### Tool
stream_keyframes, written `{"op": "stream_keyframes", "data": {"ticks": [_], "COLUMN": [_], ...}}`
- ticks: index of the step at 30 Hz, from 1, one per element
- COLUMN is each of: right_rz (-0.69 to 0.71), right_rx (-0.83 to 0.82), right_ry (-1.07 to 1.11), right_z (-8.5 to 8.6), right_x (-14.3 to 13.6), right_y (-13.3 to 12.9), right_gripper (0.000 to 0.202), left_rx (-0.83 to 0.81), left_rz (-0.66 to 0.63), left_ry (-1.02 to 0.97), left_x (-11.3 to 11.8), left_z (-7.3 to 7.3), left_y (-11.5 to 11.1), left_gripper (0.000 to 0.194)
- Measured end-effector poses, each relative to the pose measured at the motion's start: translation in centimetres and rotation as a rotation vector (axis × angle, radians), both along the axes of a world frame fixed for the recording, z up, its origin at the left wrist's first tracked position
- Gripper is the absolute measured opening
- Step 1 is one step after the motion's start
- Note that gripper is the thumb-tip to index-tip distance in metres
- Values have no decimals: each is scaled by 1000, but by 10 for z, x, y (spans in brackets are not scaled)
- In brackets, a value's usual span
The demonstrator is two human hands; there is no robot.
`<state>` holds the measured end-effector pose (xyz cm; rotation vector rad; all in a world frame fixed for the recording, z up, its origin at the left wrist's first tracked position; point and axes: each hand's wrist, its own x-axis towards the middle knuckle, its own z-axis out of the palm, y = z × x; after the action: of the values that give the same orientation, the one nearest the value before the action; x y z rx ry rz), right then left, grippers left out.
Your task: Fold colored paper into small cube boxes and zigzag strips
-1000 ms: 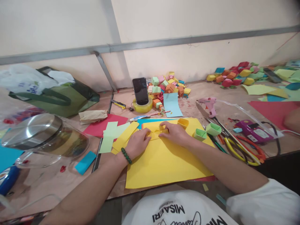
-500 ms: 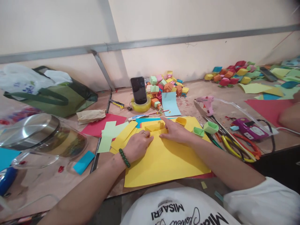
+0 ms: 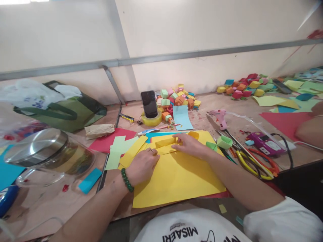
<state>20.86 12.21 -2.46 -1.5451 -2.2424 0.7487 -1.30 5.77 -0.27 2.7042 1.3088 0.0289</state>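
A folded strip of yellow paper (image 3: 165,144), creased lengthwise with one flap raised, lies on a large yellow sheet (image 3: 176,178). At its left end my left hand (image 3: 144,165) has its fingers curled in, pinching the paper; the fingertips are partly hidden. My right hand (image 3: 189,145) grips the right end between thumb and fingers. Just beyond the right hand a small yellow folded paper piece (image 3: 193,135) shows. Two green folded paper boxes (image 3: 224,142) sit right of that hand. Yellow paper strips (image 3: 133,149) fan out left of my left hand.
A phone (image 3: 149,104) stands in a tape roll (image 3: 151,119) before heaped paper cubes (image 3: 176,101). Right are a pink glue gun (image 3: 219,117), scissors (image 3: 252,163) and another person's arm (image 3: 310,129). A glass jar (image 3: 78,154) and green bag (image 3: 60,116) stand left.
My left hand has shifted slightly left and toward me along the strip. The right hand keeps its hold, and the view has tilted up a little.
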Motion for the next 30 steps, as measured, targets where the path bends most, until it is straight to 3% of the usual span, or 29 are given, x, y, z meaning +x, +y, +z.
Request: {"op": "stream_keyframes", "data": {"ticks": [2, 4, 6, 8, 11, 13, 16, 19, 22, 26, 28, 30], "right_rz": [-43, -58, -77, -93, -60, -5, 34, 17, -7, -16, 1, 6], "right_rx": [78, 164, 202, 183, 186, 184, 124, 65, 91, 167, 206, 219], "right_ry": [53, 208, 422, 585, 593, 532, 503, 550, 542, 477, 453, 462], "right_z": [-2, -6, -8, -7, -3, 0, 1, -4, -8, -6, -4, -3], "right_x": [-6, -11, -14, -18, -23, -26, -30, -33, -35, -37, -36, -35], "right_y": [0, 0, -4, -11, -22, -27, -28, -24, -23, -29, -32, -32], "right_gripper": [16, 19, 20, 18, 15, 13, 9, 16, 12, 19, 20, 21], "left_rx": [23, 51, 21, -154, -522, -627, -686, -714, -561, -279, -242, -298], "left_rz": [81, 272, 485, 581, 569, 579, 595, 545, 528, 572, 571, 576], "left_ry": [-154, -389, -667, -941, -1208, -1304, -1362, -1294, -1184, -1023, -1062, -1177], "left_x": [-4, -8, -10, -8, 0, 6, 11, 12, 14, 20, 21, 20], "left_z": [-7, -14, -21, -24, -23, -19, -15, -16, -21, -27, -26, -22], "left_y": [4, 12, 19, 25, 24, 20, 14, 13, 11, 7, 7, 7], "left_gripper": [20, 15, 37, 58, 50, 45, 45, 44, 45, 88, 89, 77]}}
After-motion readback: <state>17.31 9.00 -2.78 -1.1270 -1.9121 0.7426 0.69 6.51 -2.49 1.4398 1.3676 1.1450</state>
